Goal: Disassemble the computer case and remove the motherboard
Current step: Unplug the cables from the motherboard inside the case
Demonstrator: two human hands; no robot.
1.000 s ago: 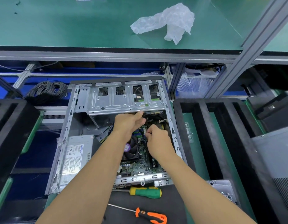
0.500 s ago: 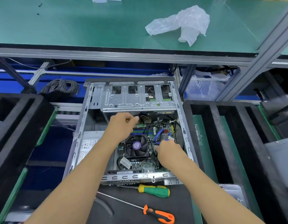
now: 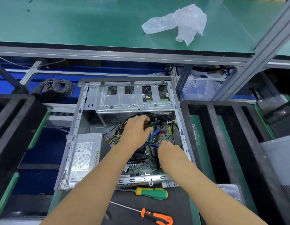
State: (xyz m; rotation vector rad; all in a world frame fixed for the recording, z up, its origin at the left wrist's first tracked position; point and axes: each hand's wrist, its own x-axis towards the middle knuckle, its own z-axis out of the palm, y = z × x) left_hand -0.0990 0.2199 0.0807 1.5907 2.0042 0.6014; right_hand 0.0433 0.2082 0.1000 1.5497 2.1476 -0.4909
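Computer case (image 3: 79, 143) lies open on its side on the worktop (image 3: 178, 207), side panel off, interior facing up. The motherboard (image 3: 165, 137) sits on the case floor in the right half, bounded on the right by the case's side rail and on the near side by the rear I/O edge. The power supply (image 3: 84, 158) fills the near-left corner. The drive cage (image 3: 132, 98) spans the far end and overhangs the board's far edge, so room above the board is tight there.

Left hand (image 3: 135, 132) reaches in under the cage lip, fingers curled around a bundle of black cables (image 3: 154, 121). Right hand (image 3: 169, 151) is over the board's right portion close to the right rail, fingers curled downward beside a blue cable (image 3: 153, 135); cannot tell whether it holds anything. Both forearms cross the near rim of the case.

Outside the near rim: a green-handled screwdriver (image 3: 151, 193) just beside the case edge, and an orange-handled screwdriver (image 3: 157, 217) nearer the worktop's front. Black foam trays (image 3: 222, 143) flank the case closely on both sides. A crumpled plastic bag (image 3: 181, 23) lies on the upper green shelf (image 3: 76, 21).
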